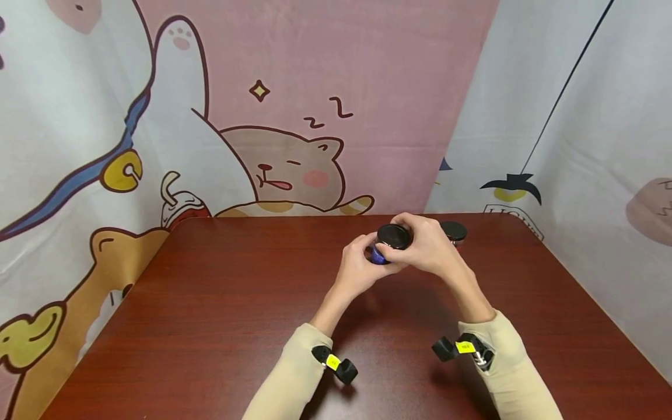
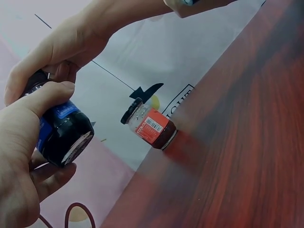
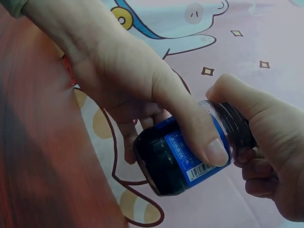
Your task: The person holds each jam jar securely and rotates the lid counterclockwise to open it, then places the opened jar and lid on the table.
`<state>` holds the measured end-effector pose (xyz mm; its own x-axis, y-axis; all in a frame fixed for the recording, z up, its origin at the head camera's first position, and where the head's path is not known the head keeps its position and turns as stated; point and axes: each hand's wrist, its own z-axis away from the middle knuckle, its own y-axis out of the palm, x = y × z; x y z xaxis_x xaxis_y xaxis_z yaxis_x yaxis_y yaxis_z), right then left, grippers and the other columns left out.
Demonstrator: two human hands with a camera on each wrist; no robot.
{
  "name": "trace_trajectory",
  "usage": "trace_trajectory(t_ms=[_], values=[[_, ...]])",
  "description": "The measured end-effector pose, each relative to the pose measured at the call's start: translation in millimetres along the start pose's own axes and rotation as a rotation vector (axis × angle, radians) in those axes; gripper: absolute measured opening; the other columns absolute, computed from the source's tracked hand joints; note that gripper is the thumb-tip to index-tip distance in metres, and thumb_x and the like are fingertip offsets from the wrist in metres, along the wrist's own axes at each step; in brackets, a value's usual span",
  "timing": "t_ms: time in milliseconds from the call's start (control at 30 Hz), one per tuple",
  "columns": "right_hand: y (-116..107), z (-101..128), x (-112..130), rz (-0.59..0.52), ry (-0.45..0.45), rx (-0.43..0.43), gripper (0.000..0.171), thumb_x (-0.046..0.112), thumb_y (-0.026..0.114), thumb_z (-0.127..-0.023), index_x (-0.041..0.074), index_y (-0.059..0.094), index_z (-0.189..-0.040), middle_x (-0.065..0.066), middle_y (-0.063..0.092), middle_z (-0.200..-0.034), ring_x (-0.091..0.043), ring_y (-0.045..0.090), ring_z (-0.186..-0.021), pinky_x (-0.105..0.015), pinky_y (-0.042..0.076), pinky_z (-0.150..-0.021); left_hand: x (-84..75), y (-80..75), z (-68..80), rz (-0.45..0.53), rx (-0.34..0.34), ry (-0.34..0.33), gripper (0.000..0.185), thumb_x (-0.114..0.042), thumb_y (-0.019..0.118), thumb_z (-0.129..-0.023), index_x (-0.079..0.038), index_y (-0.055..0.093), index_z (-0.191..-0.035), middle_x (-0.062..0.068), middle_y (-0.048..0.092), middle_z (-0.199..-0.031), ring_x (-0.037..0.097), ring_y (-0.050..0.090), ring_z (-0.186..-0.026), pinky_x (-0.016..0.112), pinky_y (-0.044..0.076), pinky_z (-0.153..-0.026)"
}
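A dark glass jar with a blue label (image 3: 166, 159) is held up above the table, tilted, between both hands. My left hand (image 1: 362, 265) grips its body, with the thumb lying across the blue label and the other fingers behind. My right hand (image 1: 427, 248) curls round the black lid (image 1: 395, 235) at the jar's top. In the right wrist view the lid is partly covered by the right thumb and fingers. The lid sits on the jar's mouth.
A second jar with a red label (image 2: 152, 127) and black lid stands on the brown wooden table (image 1: 236, 303), behind the right hand in the head view. A cartoon-printed cloth (image 1: 409, 87) hangs along the table's back and sides.
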<state>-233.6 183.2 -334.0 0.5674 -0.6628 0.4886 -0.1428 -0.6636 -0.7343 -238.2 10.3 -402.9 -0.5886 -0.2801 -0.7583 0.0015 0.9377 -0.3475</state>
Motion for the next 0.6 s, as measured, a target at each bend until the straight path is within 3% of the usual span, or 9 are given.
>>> trace_trajectory(t_ms=[433,600], values=[[-0.4,-3.8,16.1,-0.029,-0.049,-0.002,0.039,0.033,0.087,-0.076,0.01,0.067,-0.1,0.002,0.067,-0.081,-0.012,0.059,-0.066,-0.032,0.051,-0.059,-8.7,-12.8,6.3,-0.012,-0.035,0.012,0.047,-0.023,0.092,-0.071,-0.012,0.073,-0.113,0.0,0.068,-0.093,0.016,0.062,-0.078,0.03,0.054,-0.069],[2.7,-6.1,20.9,-0.045,-0.063,0.009,0.039,0.034,0.087,-0.076,0.01,0.068,-0.1,0.002,0.067,-0.081,-0.011,0.059,-0.068,-0.032,0.051,-0.06,-10.4,-18.7,10.7,-0.029,-0.059,0.017,0.047,-0.024,0.093,-0.071,-0.012,0.073,-0.111,-0.001,0.067,-0.089,0.016,0.062,-0.076,0.026,0.053,-0.066]])
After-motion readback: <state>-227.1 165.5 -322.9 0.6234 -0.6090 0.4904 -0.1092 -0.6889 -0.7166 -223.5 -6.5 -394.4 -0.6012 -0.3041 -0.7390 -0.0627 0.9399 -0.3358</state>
